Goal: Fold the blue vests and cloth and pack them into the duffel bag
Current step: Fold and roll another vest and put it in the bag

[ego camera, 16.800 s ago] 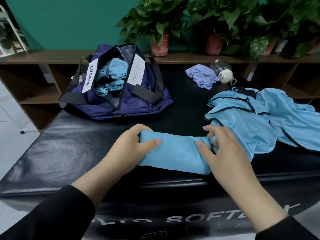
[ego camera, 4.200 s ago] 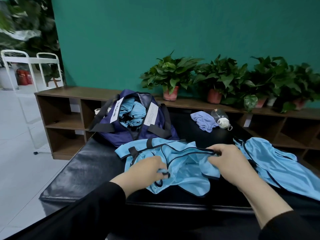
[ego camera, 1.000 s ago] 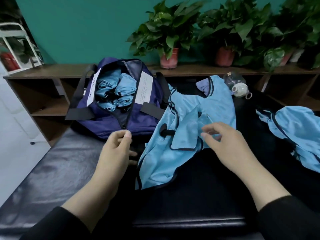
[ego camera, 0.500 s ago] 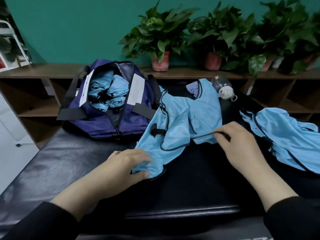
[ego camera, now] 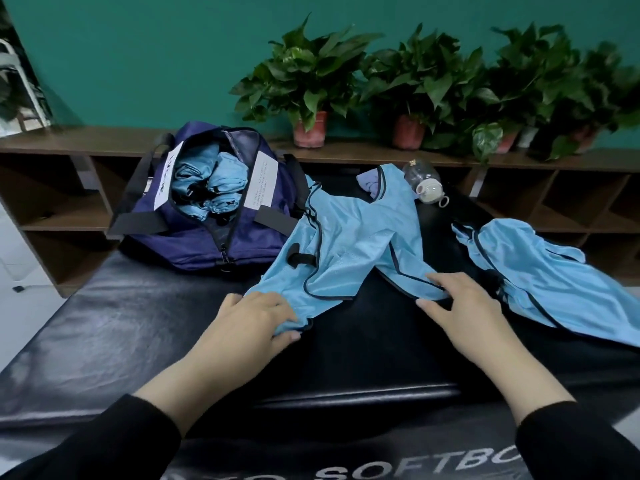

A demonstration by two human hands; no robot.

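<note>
the black padded table (ego camera: pixel 138 341) fills the lower view, with a wooden shelf (ego camera: pixel 69 143) behind it carrying potted plants (ego camera: pixel 311 84). the navy bag (ego camera: pixel 207 237) sits open at the table's back left, rolled blue vests (ego camera: pixel 211 181) packed inside it. a vest (ego camera: pixel 349 237) lies spread out in the middle, its upper edge touching the bag's right side and covering part of a lilac cloth (ego camera: pixel 369 183). a second vest (ego camera: pixel 540 275) lies crumpled to the right, apart from the first. the left hand (ego camera: pixel 252 327) pinches the spread vest's near left corner, thumb under the fabric and fingers over it. the right hand (ego camera: pixel 460 306) rests flat on the near right corner, fingers straight and pressing it down. a clear jar (ego camera: pixel 424 181) lies on its side near the cloth.
</note>
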